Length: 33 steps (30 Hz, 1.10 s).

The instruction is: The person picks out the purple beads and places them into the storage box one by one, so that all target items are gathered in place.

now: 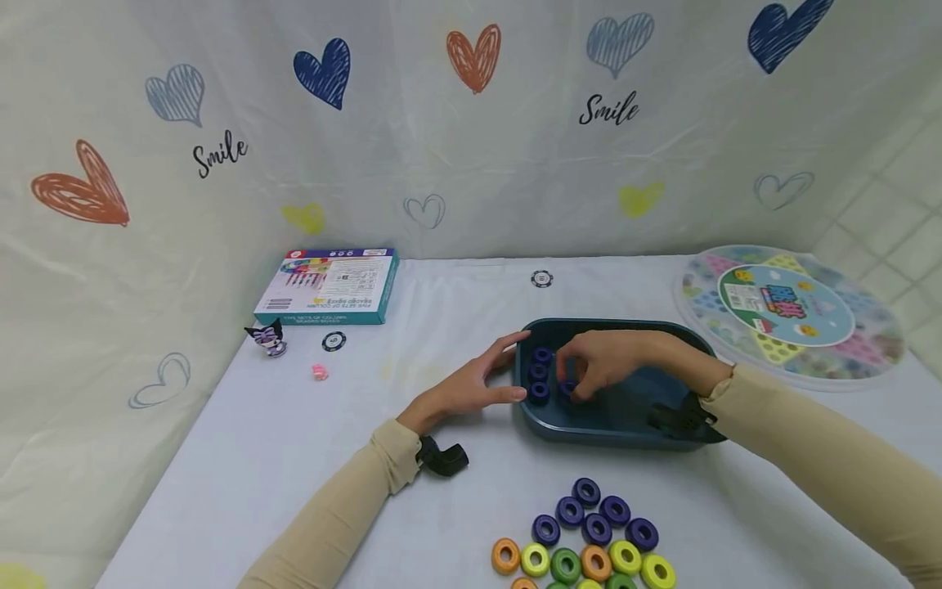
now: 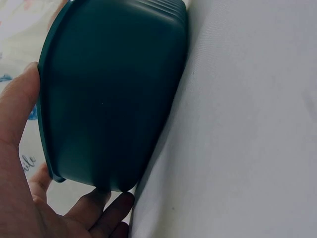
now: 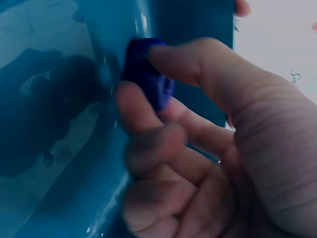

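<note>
My right hand [image 1: 614, 358] reaches down into a dark teal plastic tub [image 1: 640, 413], with the thumb and fingers pinching a purple ring bead [image 3: 143, 72] just above the tub floor. To its left, several more purple rings [image 1: 540, 399] stand in a column along the tub's left end. My left hand [image 1: 471, 386] holds that end from outside: the thumb touches the near corner of the rim and the fingers spread to the far corner. In the left wrist view the tub's outer wall [image 2: 109, 94] fills the space between thumb and fingers.
Loose purple rings [image 1: 643, 547] lie nearer me, with orange rings [image 1: 496, 556], yellow rings [image 1: 649, 575] and green rings [image 1: 556, 567]. A boxed set [image 1: 324, 286], a small figurine [image 1: 268, 339], a pink piece [image 1: 320, 372] and round chips [image 1: 334, 334] lie farther left. A round game package [image 1: 787, 315] lies right.
</note>
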### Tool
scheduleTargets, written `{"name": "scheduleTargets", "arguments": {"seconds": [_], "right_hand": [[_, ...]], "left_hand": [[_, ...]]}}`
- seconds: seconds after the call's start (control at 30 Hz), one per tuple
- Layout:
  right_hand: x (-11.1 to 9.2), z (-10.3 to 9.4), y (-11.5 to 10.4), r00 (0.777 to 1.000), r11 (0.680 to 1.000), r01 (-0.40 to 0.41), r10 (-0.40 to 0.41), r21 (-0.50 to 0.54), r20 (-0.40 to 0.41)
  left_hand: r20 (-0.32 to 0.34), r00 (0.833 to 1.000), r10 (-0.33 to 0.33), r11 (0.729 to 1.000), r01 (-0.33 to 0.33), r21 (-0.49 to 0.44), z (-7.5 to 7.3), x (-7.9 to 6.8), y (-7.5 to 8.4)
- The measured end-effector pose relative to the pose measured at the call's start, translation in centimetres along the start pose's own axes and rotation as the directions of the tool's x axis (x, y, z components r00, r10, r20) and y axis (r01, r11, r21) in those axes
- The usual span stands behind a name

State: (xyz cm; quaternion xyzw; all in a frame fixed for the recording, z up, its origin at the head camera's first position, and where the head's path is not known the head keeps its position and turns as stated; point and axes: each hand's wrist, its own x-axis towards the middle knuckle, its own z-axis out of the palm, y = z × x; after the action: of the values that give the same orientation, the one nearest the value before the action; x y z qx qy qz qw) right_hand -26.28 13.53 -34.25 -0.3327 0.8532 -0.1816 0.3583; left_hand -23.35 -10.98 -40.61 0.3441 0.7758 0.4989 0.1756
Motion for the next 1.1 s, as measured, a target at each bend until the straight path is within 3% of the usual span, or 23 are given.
{"name": "scheduleTargets", "arguments": {"seconds": [0.13, 0.27, 0.5, 1.1], "right_hand": [[0.4, 0.1, 0.0, 0.991, 0.998, -0.049, 0.046, 0.028, 0.129], [0.6, 0.1, -0.2, 0.985, 0.998, -0.053, 0.048, 0.028, 0.168], [1.0, 0.5, -0.5, 0.980, 0.992, -0.102, 0.089, 0.070, 0.176], [1.8, 1.0, -1.2, 0.989, 0.991, -0.011, -0.008, 0.131, 0.145]], "left_hand": [[-0.001, 1.000, 0.003, 1.000, -0.003, 0.013, 0.0, -0.1, 0.8], [-0.007, 1.000, 0.003, 1.000, -0.003, 0.014, 0.0, 0.1, 0.1], [-0.028, 1.000, -0.002, 1.000, 0.003, 0.017, 0.3, 0.9, -2.8], [-0.030, 0.999, 0.015, 0.999, -0.014, 0.031, 0.3, 0.8, -2.8]]}}
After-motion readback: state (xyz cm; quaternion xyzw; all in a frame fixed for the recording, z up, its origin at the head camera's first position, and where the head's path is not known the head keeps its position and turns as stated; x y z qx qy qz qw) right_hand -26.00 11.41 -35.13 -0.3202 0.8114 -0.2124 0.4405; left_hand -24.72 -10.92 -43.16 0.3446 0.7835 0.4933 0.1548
